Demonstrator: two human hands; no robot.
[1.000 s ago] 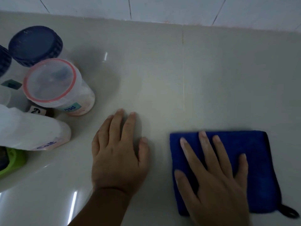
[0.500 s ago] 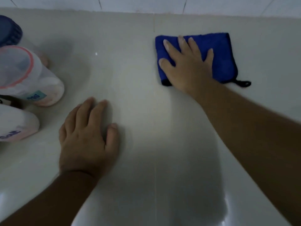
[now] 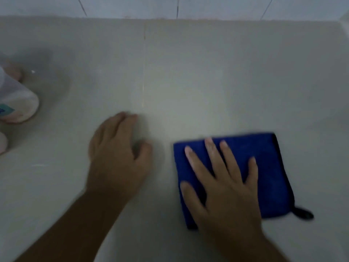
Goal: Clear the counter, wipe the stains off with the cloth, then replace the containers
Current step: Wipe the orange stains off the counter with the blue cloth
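A folded blue cloth with a small black loop at its near right corner lies flat on the pale grey counter. My right hand presses down on it, palm flat and fingers spread. My left hand rests palm down on the bare counter just left of the cloth, holding nothing, fingers slightly curled. Clear plastic containers with pinkish bases stand at the far left edge, mostly cut off by the frame.
A tiled wall runs along the back of the counter, with a corner at the far right. A thin tile seam crosses the counter from front to back, between my hands.
My right hand has pulled the cloth back from the far side of the counter towards me. The left hand stays flat on the counter. The view has shifted right, so fewer containers show.
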